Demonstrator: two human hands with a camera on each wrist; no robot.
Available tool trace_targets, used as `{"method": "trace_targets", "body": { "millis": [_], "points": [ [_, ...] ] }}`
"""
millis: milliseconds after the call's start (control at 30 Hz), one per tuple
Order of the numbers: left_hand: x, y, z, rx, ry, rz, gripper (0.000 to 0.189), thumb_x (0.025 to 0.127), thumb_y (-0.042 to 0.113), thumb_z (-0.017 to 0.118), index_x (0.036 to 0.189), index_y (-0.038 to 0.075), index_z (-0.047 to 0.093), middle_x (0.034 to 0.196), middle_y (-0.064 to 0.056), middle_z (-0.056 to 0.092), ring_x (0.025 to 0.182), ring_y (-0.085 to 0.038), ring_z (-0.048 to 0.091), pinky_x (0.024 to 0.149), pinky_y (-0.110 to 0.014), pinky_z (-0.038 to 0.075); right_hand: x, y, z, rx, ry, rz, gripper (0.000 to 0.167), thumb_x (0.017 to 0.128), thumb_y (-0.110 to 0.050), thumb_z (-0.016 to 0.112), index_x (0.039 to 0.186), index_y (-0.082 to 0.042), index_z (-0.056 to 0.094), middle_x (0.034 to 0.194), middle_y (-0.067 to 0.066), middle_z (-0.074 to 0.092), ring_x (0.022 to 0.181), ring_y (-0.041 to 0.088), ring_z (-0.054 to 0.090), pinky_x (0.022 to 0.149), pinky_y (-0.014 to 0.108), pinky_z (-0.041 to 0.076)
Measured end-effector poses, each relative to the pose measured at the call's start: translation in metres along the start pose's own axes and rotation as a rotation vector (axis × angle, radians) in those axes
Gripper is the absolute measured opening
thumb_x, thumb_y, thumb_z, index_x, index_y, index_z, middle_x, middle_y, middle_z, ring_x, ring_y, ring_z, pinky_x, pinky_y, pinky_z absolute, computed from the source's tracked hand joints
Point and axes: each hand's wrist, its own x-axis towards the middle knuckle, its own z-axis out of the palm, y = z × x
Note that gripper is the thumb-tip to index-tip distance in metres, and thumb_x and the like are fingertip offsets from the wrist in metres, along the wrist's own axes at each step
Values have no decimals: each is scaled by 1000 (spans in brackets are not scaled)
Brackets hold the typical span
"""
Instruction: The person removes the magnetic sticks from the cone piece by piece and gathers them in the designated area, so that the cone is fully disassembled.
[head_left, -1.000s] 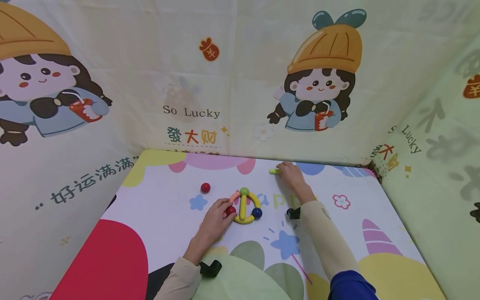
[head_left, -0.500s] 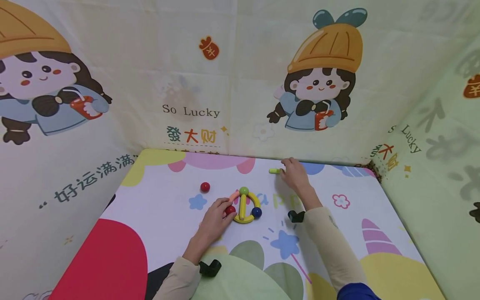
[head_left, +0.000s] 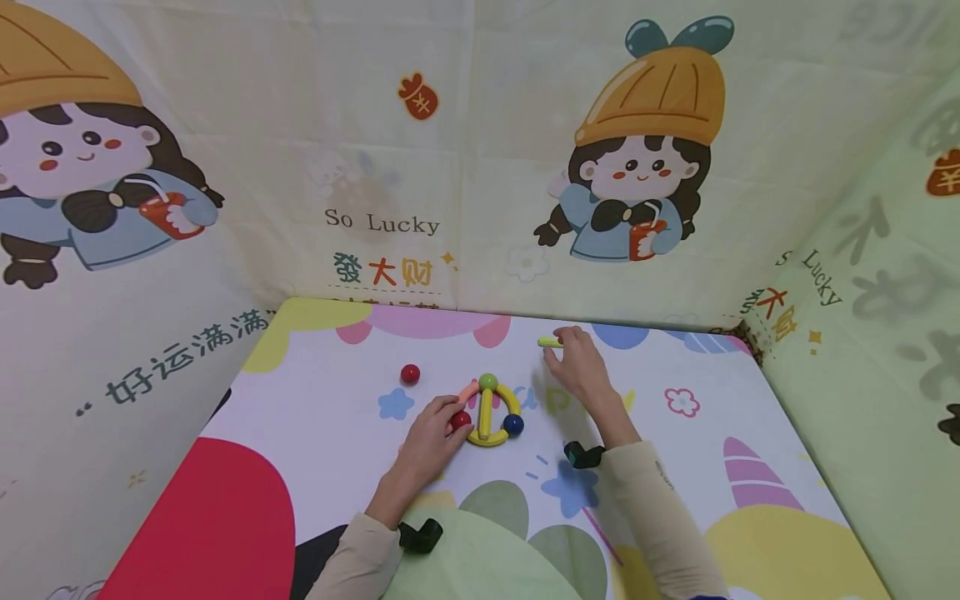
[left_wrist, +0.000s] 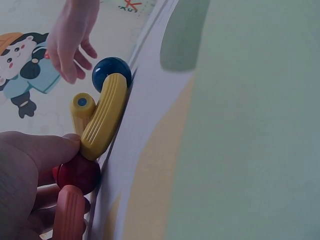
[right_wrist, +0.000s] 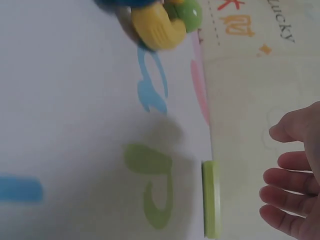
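My left hand [head_left: 431,439] pinches a red ball [left_wrist: 79,174] at the left side of a ring of toy building pieces. A pink curved stick [left_wrist: 69,212] and a yellow curved stick [left_wrist: 106,117] adjoin that ball. The ring also has a green ball [head_left: 488,382] at its far end and a dark blue ball [head_left: 513,425] on its right. Inside it is a straight yellow stick [head_left: 486,412], its near end raised. My right hand [head_left: 583,367] is in the air with fingers apart, holding nothing. Just beyond it lies a light green stick [right_wrist: 211,199], partly covered in the head view.
A loose red ball [head_left: 410,374] lies on the printed tabletop [head_left: 322,392], left of the ring. Patterned cloth [head_left: 495,167] hangs behind the table's far edge and along both sides. Each wrist carries a small black device [head_left: 422,537].
My right hand has lifted off the light green stick and come back a little toward me. That stick stays where it was. My left hand and the ring have hardly moved.
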Motion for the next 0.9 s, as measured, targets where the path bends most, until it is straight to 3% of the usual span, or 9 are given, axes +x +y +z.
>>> {"method": "trace_targets", "body": {
  "millis": [267,533,900],
  "points": [
    [1,-1,1,3,-18,-28,46,91,25,74,132,4,65,137,-11,59,124,-30,59,101,-42,53,-16,-22,5,40,-8,0,42,95,-28,63,125,2,61,111,18,64,104,34,60,90,47,54],
    [1,-2,1,4,-11,-19,46,91,26,74,131,4,65,137,-11,59,123,-30,60,103,-44,53,-30,-44,11,78,-58,57,44,95,-32,64,126,-1,61,113,16,65,107,32,60,96,45,53],
    [2,-2,0,2,-6,-7,47,90,25,75,131,3,65,135,-12,60,122,-30,61,102,-43,53,-48,-66,23,120,-97,82,43,93,-33,67,123,-3,63,109,13,66,97,26,61,86,40,58]
  ]
}}
